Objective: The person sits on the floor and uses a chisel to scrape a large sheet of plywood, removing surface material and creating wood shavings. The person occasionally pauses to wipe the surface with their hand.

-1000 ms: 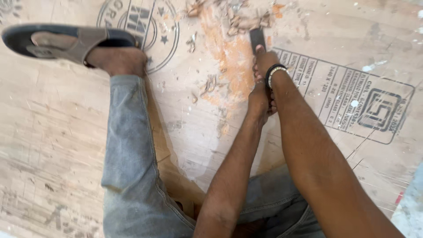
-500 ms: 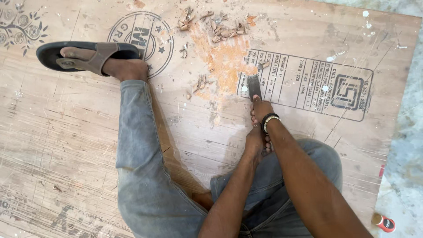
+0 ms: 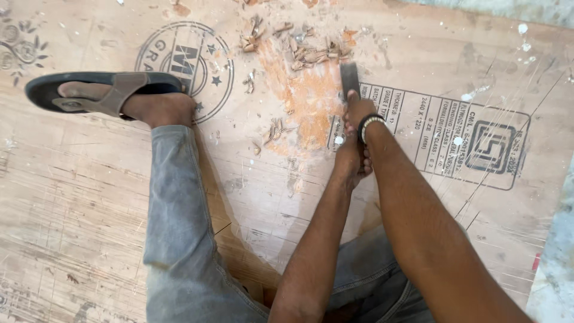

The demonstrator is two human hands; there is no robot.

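Note:
A flat-bladed chisel (image 3: 350, 78) rests its blade on a plywood sheet (image 3: 89, 197), at the right edge of a scraped orange patch (image 3: 308, 104). My right hand (image 3: 357, 113), with a dark-and-white wristband, grips the tool just behind the blade. My left hand (image 3: 353, 160) is closed lower down, right behind the right hand, apparently around the tool's handle, which is hidden. Curled wood shavings (image 3: 311, 52) lie just beyond the patch.
My left leg in grey jeans (image 3: 179, 221) stretches across the sheet, its foot in a dark sandal (image 3: 98, 93). Round and rectangular printed stamps mark the plywood. A pale concrete floor (image 3: 556, 263) shows at the right edge, with a small red object there.
The view has shifted and the hands with the chisel now sit farther up the sheet, the blade at the scraped patch's right edge. More shavings lie beyond it.

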